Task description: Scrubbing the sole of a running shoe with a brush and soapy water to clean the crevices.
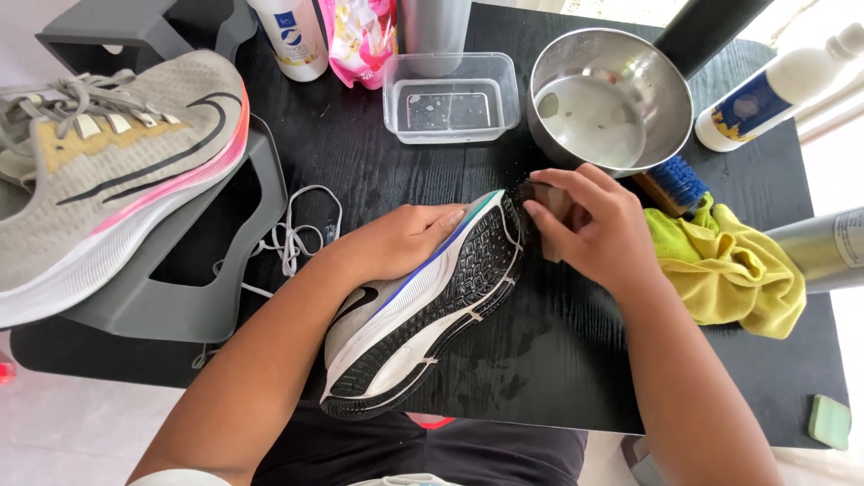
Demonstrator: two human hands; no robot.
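Two running shoes here: one grey with a pink-orange midsole point(117, 171) sitting on a grey plastic stand point(180, 297) at the left, and one white and blue sneaker point(423, 306) tipped on its side mid-table, black tread facing right. The left hand point(400, 241) lies flat-ish over its upper, fingers curled round the edge, pinning it down. The right hand point(598, 225) is closed around a small brush point(538, 200) whose bristles touch the toe end of the sole. Two open containers: a clear plastic tub point(450, 97) with a shallow bit of water, and a steel bowl point(610, 94) also holding water. One blue-bristled brush point(677, 183) lies beside one yellow cloth point(724, 265). Loose white laces point(297, 236) sit by the stand.
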